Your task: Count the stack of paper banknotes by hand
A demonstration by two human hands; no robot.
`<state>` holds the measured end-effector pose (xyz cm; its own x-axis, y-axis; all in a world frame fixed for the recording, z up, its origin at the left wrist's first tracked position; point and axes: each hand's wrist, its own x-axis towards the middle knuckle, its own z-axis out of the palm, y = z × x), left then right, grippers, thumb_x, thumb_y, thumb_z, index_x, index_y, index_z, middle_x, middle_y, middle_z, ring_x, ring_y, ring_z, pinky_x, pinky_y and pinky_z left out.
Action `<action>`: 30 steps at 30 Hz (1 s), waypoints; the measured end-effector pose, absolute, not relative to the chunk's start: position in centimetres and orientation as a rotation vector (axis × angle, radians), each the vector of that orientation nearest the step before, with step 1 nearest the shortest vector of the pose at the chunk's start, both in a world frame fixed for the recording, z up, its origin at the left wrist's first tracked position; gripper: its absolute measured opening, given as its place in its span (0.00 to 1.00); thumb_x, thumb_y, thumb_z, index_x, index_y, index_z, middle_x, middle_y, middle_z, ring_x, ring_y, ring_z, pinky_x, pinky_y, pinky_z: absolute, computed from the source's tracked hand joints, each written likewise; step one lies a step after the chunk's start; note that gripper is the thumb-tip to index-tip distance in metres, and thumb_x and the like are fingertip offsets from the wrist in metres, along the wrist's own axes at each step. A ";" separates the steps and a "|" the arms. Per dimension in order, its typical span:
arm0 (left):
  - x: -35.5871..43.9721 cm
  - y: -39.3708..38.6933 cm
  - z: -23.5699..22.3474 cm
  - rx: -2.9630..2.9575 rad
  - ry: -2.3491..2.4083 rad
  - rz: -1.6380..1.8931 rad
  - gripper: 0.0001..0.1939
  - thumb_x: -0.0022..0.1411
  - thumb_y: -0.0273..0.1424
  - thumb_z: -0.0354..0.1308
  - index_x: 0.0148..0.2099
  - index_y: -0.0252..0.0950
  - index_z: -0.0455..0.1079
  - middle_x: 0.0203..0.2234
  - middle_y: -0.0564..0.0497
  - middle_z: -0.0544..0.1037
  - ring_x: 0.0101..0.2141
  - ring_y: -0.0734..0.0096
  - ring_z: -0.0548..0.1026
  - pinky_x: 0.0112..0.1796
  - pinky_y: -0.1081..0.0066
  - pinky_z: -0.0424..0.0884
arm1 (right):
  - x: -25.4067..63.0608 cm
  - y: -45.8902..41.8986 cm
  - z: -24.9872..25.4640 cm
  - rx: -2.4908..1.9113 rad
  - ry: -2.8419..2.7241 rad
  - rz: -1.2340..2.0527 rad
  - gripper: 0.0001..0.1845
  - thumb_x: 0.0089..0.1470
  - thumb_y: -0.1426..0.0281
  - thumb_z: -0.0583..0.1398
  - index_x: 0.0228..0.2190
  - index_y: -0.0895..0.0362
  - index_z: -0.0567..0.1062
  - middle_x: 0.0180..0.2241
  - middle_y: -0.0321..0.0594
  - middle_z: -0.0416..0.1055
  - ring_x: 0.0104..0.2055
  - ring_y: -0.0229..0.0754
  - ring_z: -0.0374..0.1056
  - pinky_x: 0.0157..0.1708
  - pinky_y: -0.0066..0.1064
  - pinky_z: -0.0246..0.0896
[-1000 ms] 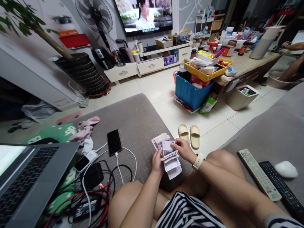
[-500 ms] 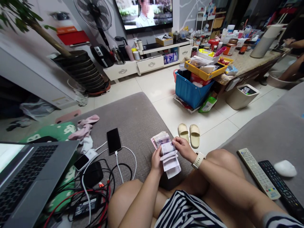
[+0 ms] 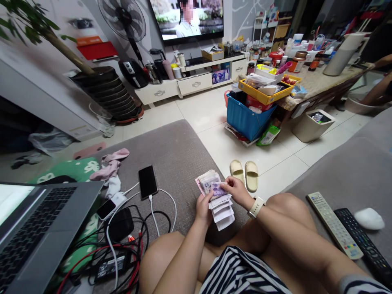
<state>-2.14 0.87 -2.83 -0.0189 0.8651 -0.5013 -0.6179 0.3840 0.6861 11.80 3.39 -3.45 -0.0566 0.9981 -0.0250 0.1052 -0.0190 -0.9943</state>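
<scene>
Where sofa (image 3: pixel 171 151) spreads widest: banknote stack (image 3: pixel 223 214), above sofa nr. edge; prob. light, limp, slippery; best held mid-edge. L hand (image 3: pixel 203 210): grip closed on stack. R hand (image 3: pixel 237 188): grip pinching top note (image 3: pixel 217 188), r. end.

The view's edges crop the laptop (image 3: pixel 50 228) and television (image 3: pixel 211 22), and the banknotes (image 3: pixel 216 189) bear illegibly small print.

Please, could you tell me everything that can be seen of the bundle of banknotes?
The bundle of banknotes looks like thin paper, mostly pale and purple, with a pink edge at its left. A purple note marked 5 is uppermost; paler ends show below it in overlapping steps. The left hand grips the bundle, thumb on top; the right hand pinches the purple note's edge.
</scene>
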 end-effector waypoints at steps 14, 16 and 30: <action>-2.2 1.1 -3.1 0.233 1.049 1.269 0.15 0.47 0.35 0.62 0.37 0.31 0.73 0.27 0.47 0.80 0.33 0.60 0.78 0.38 0.64 0.71 | 11.6 3.2 -2.9 -1.141 -1.297 1.305 0.14 0.52 0.59 0.57 0.24 0.57 0.69 0.23 0.34 0.63 0.26 0.37 0.59 0.26 0.27 0.56; -2.2 1.1 -3.2 0.234 1.055 1.258 0.15 0.46 0.36 0.63 0.37 0.32 0.73 0.27 0.47 0.80 0.34 0.59 0.78 0.38 0.64 0.70 | 11.6 3.2 -2.8 -1.133 -1.293 1.307 0.14 0.52 0.60 0.57 0.24 0.57 0.69 0.23 0.34 0.63 0.26 0.37 0.58 0.26 0.27 0.55; -2.1 1.1 -3.7 0.240 1.066 1.278 0.14 0.47 0.35 0.62 0.35 0.31 0.73 0.25 0.47 0.80 0.33 0.60 0.78 0.37 0.65 0.70 | 11.6 2.9 -2.8 -1.094 -1.256 1.391 0.16 0.53 0.58 0.56 0.24 0.57 0.68 0.19 0.32 0.60 0.21 0.34 0.55 0.21 0.25 0.50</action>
